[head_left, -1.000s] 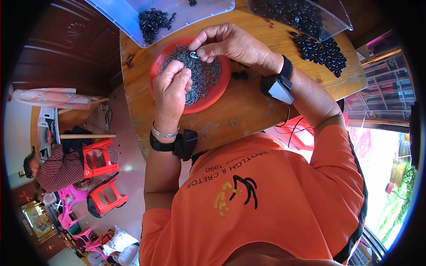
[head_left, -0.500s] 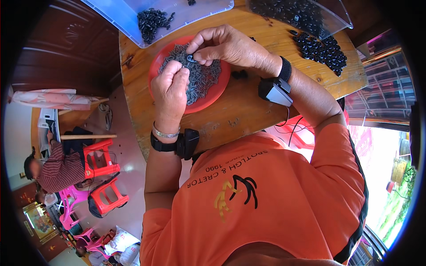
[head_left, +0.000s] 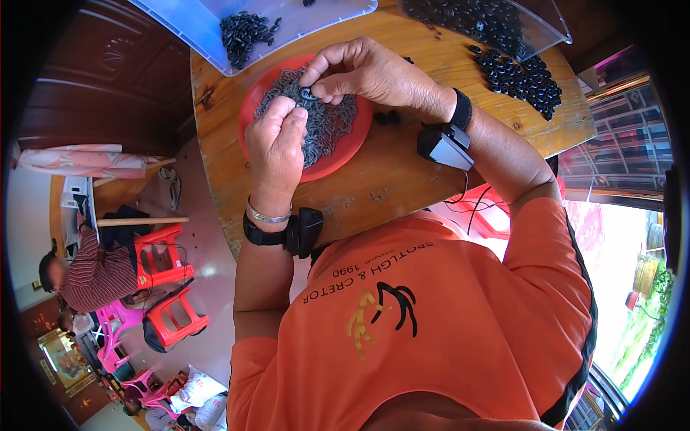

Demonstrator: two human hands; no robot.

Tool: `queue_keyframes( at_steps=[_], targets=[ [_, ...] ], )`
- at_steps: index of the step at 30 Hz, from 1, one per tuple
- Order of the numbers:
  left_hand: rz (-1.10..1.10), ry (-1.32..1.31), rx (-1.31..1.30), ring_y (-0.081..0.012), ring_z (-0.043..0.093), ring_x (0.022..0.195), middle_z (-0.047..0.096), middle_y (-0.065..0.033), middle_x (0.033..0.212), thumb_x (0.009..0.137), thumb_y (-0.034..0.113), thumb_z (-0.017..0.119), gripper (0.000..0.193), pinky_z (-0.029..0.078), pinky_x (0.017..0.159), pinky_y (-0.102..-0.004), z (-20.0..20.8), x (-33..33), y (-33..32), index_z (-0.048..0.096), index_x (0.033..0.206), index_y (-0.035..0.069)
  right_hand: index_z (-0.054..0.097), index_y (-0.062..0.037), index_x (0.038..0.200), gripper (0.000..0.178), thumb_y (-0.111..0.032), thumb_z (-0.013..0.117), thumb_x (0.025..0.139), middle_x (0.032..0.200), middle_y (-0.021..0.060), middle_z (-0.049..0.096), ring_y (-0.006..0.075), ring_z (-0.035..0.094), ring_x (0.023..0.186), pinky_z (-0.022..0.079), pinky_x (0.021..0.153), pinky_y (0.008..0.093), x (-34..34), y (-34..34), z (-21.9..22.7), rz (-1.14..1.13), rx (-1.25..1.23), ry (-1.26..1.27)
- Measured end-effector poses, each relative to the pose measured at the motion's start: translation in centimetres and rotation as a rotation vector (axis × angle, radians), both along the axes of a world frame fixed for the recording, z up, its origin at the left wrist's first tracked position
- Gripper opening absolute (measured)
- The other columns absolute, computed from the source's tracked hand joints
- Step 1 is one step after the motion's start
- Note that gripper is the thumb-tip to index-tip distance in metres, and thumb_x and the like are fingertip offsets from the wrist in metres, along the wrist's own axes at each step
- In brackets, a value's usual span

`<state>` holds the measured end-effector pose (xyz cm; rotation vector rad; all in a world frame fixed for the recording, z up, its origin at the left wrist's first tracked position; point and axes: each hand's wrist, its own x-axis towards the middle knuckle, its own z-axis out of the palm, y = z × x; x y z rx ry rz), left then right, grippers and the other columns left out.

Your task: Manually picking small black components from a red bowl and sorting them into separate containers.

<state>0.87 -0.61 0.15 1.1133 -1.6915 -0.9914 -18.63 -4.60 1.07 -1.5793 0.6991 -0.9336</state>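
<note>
Between the thumb and fingers of my right hand (head_left: 357,72) is a small black oval plastic part (head_left: 307,93) with holes in its face. Close beside it, my left hand (head_left: 277,136) is closed, thumb pressed on the curled fingers; whatever it pinches is hidden. Both hands are over a red round dish (head_left: 346,149) heaped with small grey screws (head_left: 332,131). Each wrist wears a black strap with a small device.
A clear plastic bin (head_left: 316,21) with a pile of black parts (head_left: 246,36) stands at the far left. Another clear container (head_left: 489,25) lies at the far right, black parts (head_left: 521,85) spilling onto the wooden table (head_left: 402,169). A person (head_left: 97,269) sits at left near red stools (head_left: 159,262).
The black oval part has turned slightly in my right fingers, showing more of its face. My hands have otherwise hardly moved.
</note>
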Motion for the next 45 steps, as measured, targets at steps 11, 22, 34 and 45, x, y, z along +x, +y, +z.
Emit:
queue_keyframes(
  at_steps=[11,22,34,45],
  targets=[
    [-0.004,-0.028,-0.046,-0.0044,0.041,0.059,0.047,0.0027,0.065,0.089,0.018,0.051,0.016,0.034,0.054,-0.0187,-0.6,0.0,-0.1,0.054,0.082,0.003,0.066,-0.0024,0.101,0.018,-0.006,0.064,0.084,0.082,-0.0005,0.064,0.0062,0.057,0.073,0.049,0.068,0.0207,0.2,0.4,0.3,-0.035,-0.079,0.049],
    [0.098,-0.105,-0.165,-0.0202,0.05,0.059,0.052,-0.0104,0.064,0.082,0.012,0.055,0.013,0.043,0.058,-0.0318,-0.1,-0.4,0.1,0.056,0.081,0.0,0.066,-0.0007,0.1,0.017,-0.005,0.063,0.084,0.081,0.0,0.063,0.0062,0.056,0.072,0.048,0.068,0.0207,0.2,0.7,0.9,-0.06,-0.081,0.093],
    [0.074,-0.111,-0.177,-0.0169,0.047,0.055,0.049,-0.0077,0.06,0.084,0.011,0.054,0.014,0.041,0.054,-0.0297,-0.8,0.0,-0.3,0.054,0.078,-0.001,0.066,-0.001,0.1,0.016,-0.006,0.063,0.085,0.083,0.0004,0.064,0.006,0.057,0.075,0.05,0.07,0.021,0.6,1.0,0.8,-0.044,-0.084,0.115],
    [0.058,0.202,0.016,-0.0037,0.041,0.055,0.044,0.0038,0.059,0.087,0.01,0.051,0.013,0.036,0.049,-0.0198,-0.6,-0.6,0.0,0.053,0.076,0.002,0.065,-0.002,0.104,0.019,-0.005,0.062,0.086,0.083,-0.0009,0.063,0.005,0.056,0.076,0.049,0.072,0.0207,1.2,1.3,0.4,-0.077,0.0,-0.031]
  ],
)
